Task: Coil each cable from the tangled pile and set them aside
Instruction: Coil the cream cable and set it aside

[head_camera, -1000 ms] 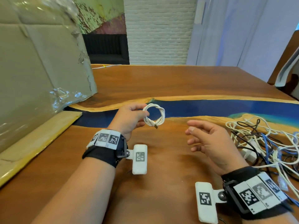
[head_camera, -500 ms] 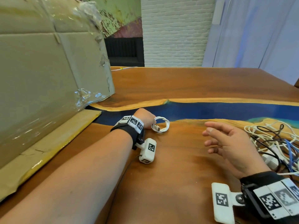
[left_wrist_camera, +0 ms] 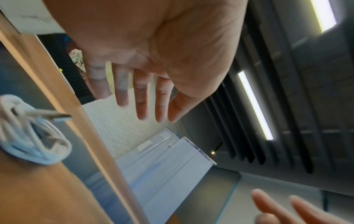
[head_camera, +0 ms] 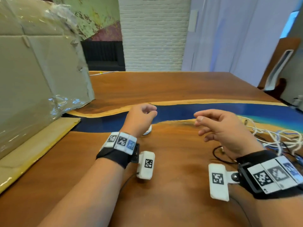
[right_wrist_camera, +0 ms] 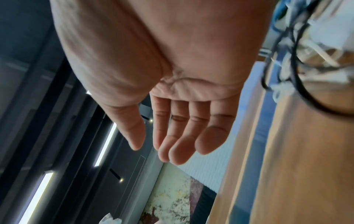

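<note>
The coiled white cable (left_wrist_camera: 32, 136) lies on the wooden table (head_camera: 172, 185); in the head view only its edge (head_camera: 148, 131) shows beneath my left hand (head_camera: 144, 115). That hand hovers above it, fingers relaxed and holding nothing, with straight fingers (left_wrist_camera: 141, 103) in the left wrist view. My right hand (head_camera: 218, 126) floats over the table's middle right, fingers (right_wrist_camera: 178, 136) loose and empty. The tangled pile (head_camera: 275, 140) of white, black and blue cables sits at the right edge, just beyond my right hand, and shows too in the right wrist view as the pile (right_wrist_camera: 310, 50).
A large cardboard box (head_camera: 37, 82) wrapped in plastic film stands at the left, with a flat cardboard flap (head_camera: 34, 149) lying in front of it. A blue resin strip (head_camera: 196, 110) crosses the table. A chair (head_camera: 278, 66) stands at the far right.
My left hand set the coiled white cable down on the table, let go and lifted off it. My right hand stayed empty and drifted slightly.
</note>
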`<state>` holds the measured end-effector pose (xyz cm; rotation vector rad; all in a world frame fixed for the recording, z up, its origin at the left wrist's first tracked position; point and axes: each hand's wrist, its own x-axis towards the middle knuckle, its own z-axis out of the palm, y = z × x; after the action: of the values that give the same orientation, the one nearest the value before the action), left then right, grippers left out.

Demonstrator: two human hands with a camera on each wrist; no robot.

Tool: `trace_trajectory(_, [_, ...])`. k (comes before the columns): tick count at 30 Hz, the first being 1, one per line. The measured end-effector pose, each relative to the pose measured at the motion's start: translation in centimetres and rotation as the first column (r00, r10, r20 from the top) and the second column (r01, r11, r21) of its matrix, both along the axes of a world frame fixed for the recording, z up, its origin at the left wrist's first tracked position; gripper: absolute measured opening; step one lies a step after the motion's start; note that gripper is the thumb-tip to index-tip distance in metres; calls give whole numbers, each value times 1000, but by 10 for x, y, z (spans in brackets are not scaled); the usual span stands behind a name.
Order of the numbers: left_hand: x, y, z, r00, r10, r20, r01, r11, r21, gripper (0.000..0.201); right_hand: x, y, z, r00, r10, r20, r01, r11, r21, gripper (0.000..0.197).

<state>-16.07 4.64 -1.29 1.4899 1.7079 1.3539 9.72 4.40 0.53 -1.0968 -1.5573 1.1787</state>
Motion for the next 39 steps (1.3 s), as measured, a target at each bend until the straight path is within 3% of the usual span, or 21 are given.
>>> trace_trajectory(5, [26, -27, -6, 979, -162, 127, 156, 986, 53, 13, 47, 17, 31, 937, -169, 305, 142, 984, 109, 4])
trace_trajectory(6, [46, -23, -9, 963, -234, 134, 230, 972, 40, 14, 77, 16, 37, 872, -259, 415, 209, 964, 162, 5])
trace_trajectory(8, [34, -30, -16, 972, -209, 111, 207, 978, 31, 16, 83, 36, 37, 742, -231, 629, 153, 972, 176, 8])
trace_trajectory(9, [34, -29, -19, 969, -219, 116, 217, 976, 26, 17, 91, 37, 36, 634, -219, 742, 137, 976, 170, 11])
trace_trajectory(11, [30, -30, -22, 963, -234, 131, 233, 972, 25, 18, 101, 41, 28, 470, -130, 873, 120, 989, 82, 30])
trace_trajectory(14, [24, -29, -28, 956, -212, 201, 208, 977, 45, 18, 107, 38, 15, 369, 44, 929, 81, 994, -79, 56])
trace_trajectory(15, [21, -28, -29, 955, -209, 212, 204, 978, 48, 19, 106, 37, 11, 326, 64, 943, 65, 994, -89, 54])
trace_trajectory(17, [15, -25, -34, 951, -215, 223, 211, 977, 40, 20, 102, 37, 8, 238, 26, 971, 45, 998, -38, 30])
trace_trajectory(18, [13, -24, -36, 948, -219, 229, 216, 976, 37, 21, 100, 37, 9, 228, -7, 974, 46, 999, -3, 19])
trace_trajectory(21, [10, -20, -41, 945, -210, 252, 209, 977, 32, 21, 105, 45, 23, 321, -101, 942, 87, 993, 77, 21])
trace_trajectory(24, [8, -16, -45, 938, -216, 270, 211, 976, 49, 20, 119, 46, 48, 498, -122, 859, 144, 988, 57, 31])
trace_trajectory(26, [7, -15, -45, 938, -224, 265, 214, 975, 64, 19, 127, 46, 56, 591, -120, 798, 147, 988, 40, 26])
trace_trajectory(28, [7, -14, -47, 938, -229, 259, 217, 973, 73, 20, 132, 45, 58, 642, -182, 745, 161, 982, 101, 15])
trace_trajectory(31, [6, -14, -49, 937, -237, 257, 223, 971, 82, 19, 137, 46, 63, 678, -345, 649, 248, 939, 239, 14])
trace_trajectory(33, [3, -12, -53, 936, -243, 254, 230, 970, 77, 18, 139, 46, 69, 738, -395, 548, 306, 919, 250, 17])
trace_trajectory(36, [-1, -6, -59, 934, -261, 244, 250, 965, 76, 19, 143, 44, 76, 870, -370, 325, 344, 929, 136, 17])
trace_trajectory(39, [-5, -1, -64, 932, -270, 240, 260, 963, 73, 22, 141, 42, 87, 927, -369, 66, 359, 925, 123, 18])
